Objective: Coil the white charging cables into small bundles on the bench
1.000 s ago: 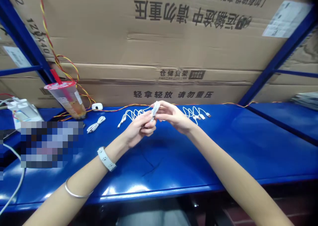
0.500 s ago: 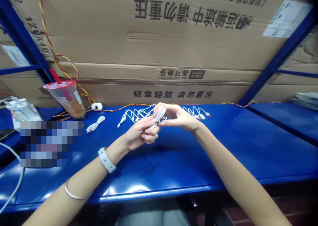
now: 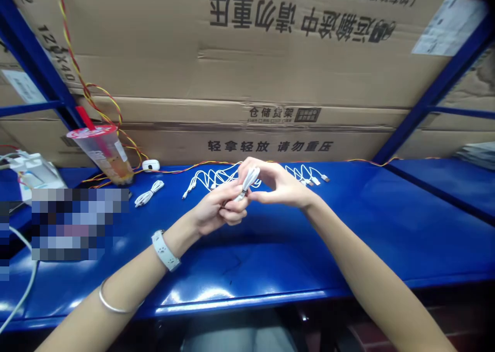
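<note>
My left hand (image 3: 218, 207) and my right hand (image 3: 279, 185) meet above the blue shelf top (image 3: 348, 228). Between them they hold a short bundle of white cable (image 3: 250, 183), tilted, with its lower end in my left fingers and my right thumb and fingertips on its upper part. Behind my hands lie loose white USB cables (image 3: 211, 179), partly hidden by my left hand. Further white cables with connectors (image 3: 305, 174) lie past my right hand. A small tied white cable (image 3: 149, 193) lies to the left.
A red-and-yellow wire (image 3: 181, 169) runs along the back edge, past a plastic cup with a red straw (image 3: 102, 153). Cardboard cartons (image 3: 247, 68) stand behind. A white object (image 3: 34, 174) and a pixelated patch (image 3: 79, 223) are at left.
My hands have moved slightly right and closer together. The white cable bundle has tilted from nearly upright, and my right fingers have curled further around it.
</note>
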`<state>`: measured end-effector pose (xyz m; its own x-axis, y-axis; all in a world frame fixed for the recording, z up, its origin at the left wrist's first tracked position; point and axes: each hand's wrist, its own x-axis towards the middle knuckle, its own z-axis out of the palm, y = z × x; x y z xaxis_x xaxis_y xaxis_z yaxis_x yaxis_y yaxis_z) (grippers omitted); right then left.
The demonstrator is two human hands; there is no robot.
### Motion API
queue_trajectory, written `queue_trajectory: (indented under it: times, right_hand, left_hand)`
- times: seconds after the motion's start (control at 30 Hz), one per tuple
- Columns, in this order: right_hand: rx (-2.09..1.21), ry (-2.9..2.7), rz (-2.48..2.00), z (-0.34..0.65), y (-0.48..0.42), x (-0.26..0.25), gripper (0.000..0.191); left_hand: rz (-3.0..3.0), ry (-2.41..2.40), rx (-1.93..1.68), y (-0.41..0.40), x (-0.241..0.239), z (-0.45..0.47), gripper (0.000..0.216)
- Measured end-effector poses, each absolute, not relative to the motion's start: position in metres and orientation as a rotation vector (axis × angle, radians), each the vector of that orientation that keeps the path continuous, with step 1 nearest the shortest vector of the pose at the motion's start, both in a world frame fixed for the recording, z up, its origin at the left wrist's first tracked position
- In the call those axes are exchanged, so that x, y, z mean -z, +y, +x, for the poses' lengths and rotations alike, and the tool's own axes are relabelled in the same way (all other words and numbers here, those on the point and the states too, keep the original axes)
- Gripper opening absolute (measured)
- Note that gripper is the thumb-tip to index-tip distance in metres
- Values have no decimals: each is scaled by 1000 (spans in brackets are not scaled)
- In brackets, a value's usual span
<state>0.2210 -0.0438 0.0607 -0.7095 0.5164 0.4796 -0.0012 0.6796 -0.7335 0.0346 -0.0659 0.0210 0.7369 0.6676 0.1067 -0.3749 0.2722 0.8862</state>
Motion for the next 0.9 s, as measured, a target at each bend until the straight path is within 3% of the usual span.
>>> queue_trajectory:
  times: [0.57,0.9]
  right_hand:
    - [-933,-2160,-406,219,-46,-62,16]
    - [-1149,-2033,-403,219,-45,-58,15]
  left_hand:
    - [1109,275,-669,-69,-25,35,17]
    - [1175,246,-646,-71,-25,37,20]
